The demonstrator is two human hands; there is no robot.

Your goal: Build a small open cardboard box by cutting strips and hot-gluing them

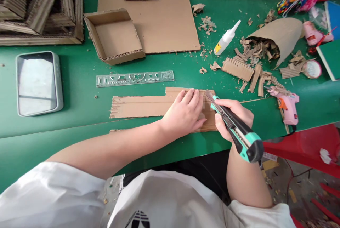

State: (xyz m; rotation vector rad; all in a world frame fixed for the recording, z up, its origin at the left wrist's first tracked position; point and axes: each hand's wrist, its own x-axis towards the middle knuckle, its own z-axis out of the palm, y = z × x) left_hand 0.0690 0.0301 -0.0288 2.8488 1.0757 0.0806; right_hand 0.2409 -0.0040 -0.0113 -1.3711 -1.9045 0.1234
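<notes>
Pressing: left hand (184, 111), flat on the cardboard (140, 106), fingers slightly parted.
Knife (230, 123): gripped in the right hand (243, 112), blade at the cardboard's upper right end.
Cardboard: on the table (79, 72), just nearer the body than the ruler (134, 78).
Box (117, 36): walls up, apparently formed already.
Scraps (237, 69): suggest trimming already done.
Cut: seemingly unfinished; how much remains cannot be told.

a green table (79, 107) with things spread across it

along its near side lie cardboard strips (140, 107), with a clear ruler (134, 79) just beyond them. at the left, a pale-framed panel (39, 83) rests near a stack of corrugated cardboard (46, 3). a flat cardboard sheet (170, 26) lies at the back, partly under an open box (124, 57). to the right are a white bottle (225, 42), torn scraps (238, 69), a curved cardboard piece (283, 31) and a pink glue gun (289, 107).
</notes>
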